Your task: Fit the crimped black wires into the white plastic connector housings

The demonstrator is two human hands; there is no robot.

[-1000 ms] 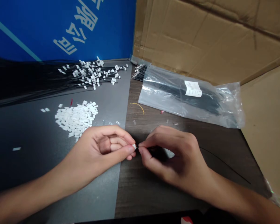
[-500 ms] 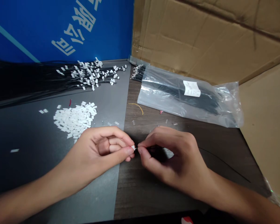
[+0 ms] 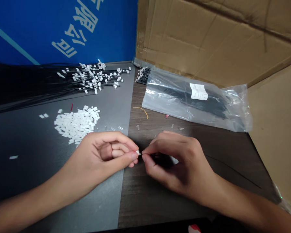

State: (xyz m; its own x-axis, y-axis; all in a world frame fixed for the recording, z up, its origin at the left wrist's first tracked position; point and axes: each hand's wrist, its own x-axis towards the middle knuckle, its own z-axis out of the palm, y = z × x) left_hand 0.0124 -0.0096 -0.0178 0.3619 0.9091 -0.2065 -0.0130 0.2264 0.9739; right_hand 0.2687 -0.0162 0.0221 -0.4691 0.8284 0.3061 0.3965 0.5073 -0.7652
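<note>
Between the thumb and forefinger of my left hand is a small white connector housing, mostly covered by the fingertips. My right hand pinches a thin black wire close to its end; the wire's tail runs out past the hand to the right. The two pinches almost meet, with the wire's tip at the housing. Whether the tip is inside it I cannot tell. Behind my left hand lies a heap of loose white connector housings.
Black wires with white connectors lie at the back left. A clear plastic bag of black wires rests against the cardboard wall. A blue panel stands at the left. A yellow wire scrap and small clear bits lie between.
Both hands hold nearly the same pose, housing and wire tip still close together. The whole view has shifted very slightly.
</note>
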